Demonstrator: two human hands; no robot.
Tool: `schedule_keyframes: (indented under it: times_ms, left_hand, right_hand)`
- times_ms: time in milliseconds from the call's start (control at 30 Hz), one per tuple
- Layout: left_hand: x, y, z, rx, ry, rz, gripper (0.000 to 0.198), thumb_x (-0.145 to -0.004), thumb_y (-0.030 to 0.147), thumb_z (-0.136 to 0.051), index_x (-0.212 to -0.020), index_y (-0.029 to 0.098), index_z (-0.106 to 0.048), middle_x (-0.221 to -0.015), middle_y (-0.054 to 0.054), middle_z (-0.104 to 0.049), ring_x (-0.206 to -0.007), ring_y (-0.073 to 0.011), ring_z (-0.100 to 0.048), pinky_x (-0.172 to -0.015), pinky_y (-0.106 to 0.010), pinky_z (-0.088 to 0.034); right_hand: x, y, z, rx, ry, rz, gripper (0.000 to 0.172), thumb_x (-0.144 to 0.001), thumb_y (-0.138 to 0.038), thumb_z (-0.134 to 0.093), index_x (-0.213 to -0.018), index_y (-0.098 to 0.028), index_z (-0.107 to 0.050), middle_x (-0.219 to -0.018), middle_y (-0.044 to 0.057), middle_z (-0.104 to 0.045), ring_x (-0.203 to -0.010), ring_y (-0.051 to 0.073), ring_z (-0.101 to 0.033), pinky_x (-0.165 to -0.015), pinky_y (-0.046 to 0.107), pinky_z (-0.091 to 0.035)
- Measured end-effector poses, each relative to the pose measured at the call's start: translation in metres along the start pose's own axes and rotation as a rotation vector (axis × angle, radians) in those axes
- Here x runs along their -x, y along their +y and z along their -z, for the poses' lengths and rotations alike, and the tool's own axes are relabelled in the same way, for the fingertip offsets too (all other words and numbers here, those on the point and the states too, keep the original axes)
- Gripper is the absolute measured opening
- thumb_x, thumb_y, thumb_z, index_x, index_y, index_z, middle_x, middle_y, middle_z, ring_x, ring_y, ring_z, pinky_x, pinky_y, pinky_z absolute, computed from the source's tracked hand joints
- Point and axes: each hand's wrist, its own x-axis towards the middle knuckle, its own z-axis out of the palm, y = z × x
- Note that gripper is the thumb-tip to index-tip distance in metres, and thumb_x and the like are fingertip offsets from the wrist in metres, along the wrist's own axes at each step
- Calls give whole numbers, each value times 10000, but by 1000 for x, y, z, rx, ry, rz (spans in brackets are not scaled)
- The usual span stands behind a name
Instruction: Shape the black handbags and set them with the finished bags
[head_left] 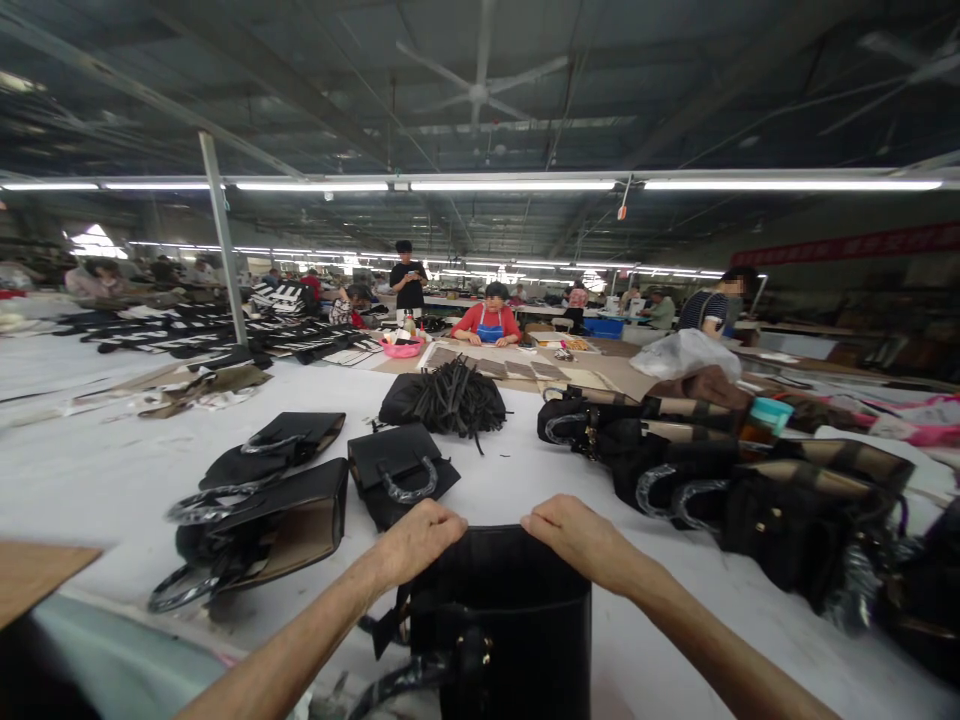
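Gripping the black bag (525, 655) by opposite ends of its rim (495, 528), the left hand (426, 535) and right hand (576, 535) stand apart, probably to hold its mouth straight. It is nearer than the strip pile (461, 395); more bags (776, 525) line that pile's right, perhaps leaving working room. The held one looks smooth, with gold-coloured fittings (487, 652).

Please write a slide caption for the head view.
Left hand and right hand grip the top rim of a boxy black leather-like handbag.

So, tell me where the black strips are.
The black strips lie near the middle of the head view, beyond the left hand and left of the row of black bags.
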Motion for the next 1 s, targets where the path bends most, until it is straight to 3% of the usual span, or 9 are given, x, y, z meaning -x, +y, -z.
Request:
schedule_keyframes:
  times_ms: [100,200,467,600,767,900,1000]
  left_hand:
    - [-2,-3,-1,5,-1,-29,310,-720,398,-370,-518,183,-275,-506,44,-241,-471,-80,-221,-423,-218,-158]
    - [-2,-3,-1,17,-3,-37,309,-723,392,-362,-518,183,-262,-503,45,-232,-469,-77,-212,-423,-215,-156]
    - [1,-4,0,38,-5,-63,332,-739,402,-369,-514,184,-258,-508,49,-224,-475,-77,-207,-434,-223,-157]
    - [1,-6,-2,66,3,-68,340,-741,419,-375,-521,186,-260,-508,56,-216,-476,-74,-193,-434,-225,-147]
    - [2,-7,-3,63,9,-95,363,-746,435,-389,-520,184,-256,-504,58,-209,-478,-73,-191,-428,-228,-141]
    - [8,-9,0,72,5,-96,425,-752,512,-394,-509,177,-296,-498,60,-206,-471,-73,-189,-427,-233,-139]
    - [14,-11,6,96,55,-45,503,-737,604,-375,-523,151,-426,-497,54,-264,-483,-78,-223,-442,-223,-159]
  right_hand:
    - [-5,-7,1,41,17,127,238,-771,-261,-370,-590,-174,-498,-578,-28,-452,-563,92,-370,-526,207,-257]
    - [-11,-10,-1,20,-38,173,198,-744,-249,-408,-620,-181,-547,-569,-38,-452,-561,89,-376,-528,200,-259]
    - [-20,-13,-4,-57,-126,83,174,-688,-287,-488,-562,-172,-522,-514,-54,-385,-530,80,-356,-489,189,-245]
    - [-21,-20,-2,58,-102,160,211,-692,-270,-495,-509,-165,-484,-483,-55,-350,-519,77,-330,-488,194,-225]
    - [-25,-36,-10,6,-136,256,211,-707,-277,-493,-525,-170,-479,-487,-61,-336,-510,75,-321,-485,191,-226]
    - [-27,-44,-16,32,-132,257,214,-707,-245,-480,-508,-167,-466,-480,-60,-340,-510,79,-327,-502,199,-240]
    - [-26,-46,-16,71,-117,232,222,-712,-250,-477,-507,-165,-482,-478,-57,-344,-509,82,-319,-504,206,-236]
